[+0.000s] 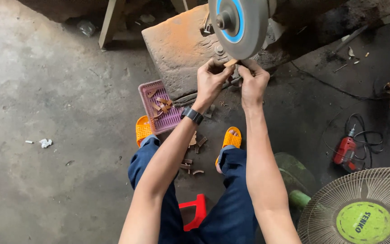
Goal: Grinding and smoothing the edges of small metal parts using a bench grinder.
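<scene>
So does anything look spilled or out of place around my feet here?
Yes. Small wooden pieces lie scattered on the floor between your sandals, outside the pink basket that holds others. Crumpled white scrap lies to the left.

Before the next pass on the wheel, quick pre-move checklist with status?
1. Both hands on the piece: ok. Left hand and right hand pinch the small wooden piece together.
2. Piece at the grinding wheel: ok, it sits at the lower rim.
3. Fingers clear of the rim: not ok, very close.
4. Wheel spinning: cannot tell.
5. Footing: not ok. Wood offcuts lie between the orange sandals.
6. Pink basket within reach: ok, beside the left foot.
</scene>
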